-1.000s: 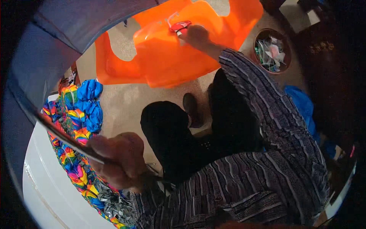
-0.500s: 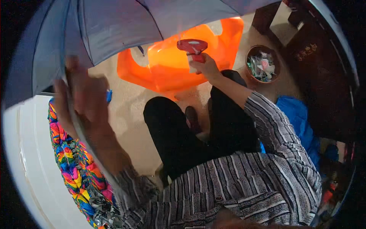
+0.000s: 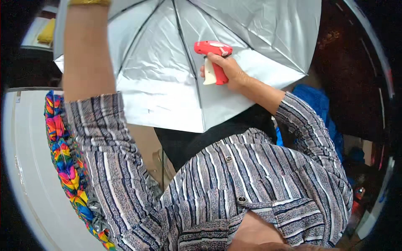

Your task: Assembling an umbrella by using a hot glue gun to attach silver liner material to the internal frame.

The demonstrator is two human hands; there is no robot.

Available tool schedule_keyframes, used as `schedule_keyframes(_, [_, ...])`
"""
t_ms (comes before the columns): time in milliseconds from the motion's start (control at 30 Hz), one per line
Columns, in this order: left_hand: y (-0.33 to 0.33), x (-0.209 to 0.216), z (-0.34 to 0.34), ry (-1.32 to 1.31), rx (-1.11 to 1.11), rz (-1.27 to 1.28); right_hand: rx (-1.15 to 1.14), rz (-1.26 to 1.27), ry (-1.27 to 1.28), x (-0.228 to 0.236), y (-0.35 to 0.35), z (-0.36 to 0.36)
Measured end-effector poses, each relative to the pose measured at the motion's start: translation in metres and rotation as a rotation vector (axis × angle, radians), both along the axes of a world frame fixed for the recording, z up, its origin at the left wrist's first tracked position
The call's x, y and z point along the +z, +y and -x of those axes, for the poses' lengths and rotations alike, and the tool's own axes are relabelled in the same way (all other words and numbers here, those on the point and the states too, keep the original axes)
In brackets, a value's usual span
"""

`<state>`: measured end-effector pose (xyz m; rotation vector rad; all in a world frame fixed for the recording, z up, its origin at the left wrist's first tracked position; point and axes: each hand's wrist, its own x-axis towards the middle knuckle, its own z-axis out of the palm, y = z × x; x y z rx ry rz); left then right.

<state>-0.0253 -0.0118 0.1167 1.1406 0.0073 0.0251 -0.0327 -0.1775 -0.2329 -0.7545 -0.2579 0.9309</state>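
Note:
An open umbrella (image 3: 155, 79) spreads across the upper middle, its silver side facing me and dark lines running along its panels. My right hand (image 3: 231, 70) is closed around the handle of a red and white tagging gun (image 3: 211, 47), which is held over the silver cloth. Whether the gun touches the cloth, I cannot tell. My left forearm (image 3: 88, 58) stretches up past the umbrella's left part, with a gold-coloured band at the wrist. The left hand itself lies beyond the top edge.
Bundles of rainbow-coloured folded umbrellas (image 3: 65, 154) line a white surface (image 3: 31, 167) on the left. Dark wooden furniture (image 3: 356, 83) stands on the right, with blue sheeting (image 3: 314, 102) beside it. A yellow item (image 3: 46, 31) shows at the far upper left.
The umbrella has swung down and turned its silver side to me, covering the orange stool and the basket. My left hand has gone up out of view. The right hand still holds the tagging gun.

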Motion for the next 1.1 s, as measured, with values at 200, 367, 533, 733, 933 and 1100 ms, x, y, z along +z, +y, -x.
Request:
schedule_keyframes(200, [0.037, -0.089, 0.001, -0.049, 0.133, -0.052, -0.004, 0.039, 0.076, -0.043, -0.018, -0.008])
schedule_keyframes(367, [0.028, -0.261, 0.071, -0.015, 0.343, -0.607, 0.033, 0.043, 0.067, -0.037, -0.030, -0.019])
schedule_keyframes(533, [-0.045, -0.394, 0.103, 0.316, 0.545, -1.199, 0.036, 0.115, 0.056, -0.027, -0.047, -0.025])
schedule_keyframes(733, [-0.072, -0.404, 0.086, 0.389, 0.477, -1.590, 0.050, 0.178, 0.036, -0.024, -0.059, -0.033])
schedule_keyframes(933, [-0.066, -0.417, 0.080, 0.228, 0.579, -1.576, 0.092, 0.216, 0.043, -0.025, -0.062, -0.041])
schedule_keyframes(1100, [-0.068, -0.435, 0.079, 0.200, 0.563, -1.451, 0.120, 0.205, 0.037, -0.036, -0.065, -0.049])
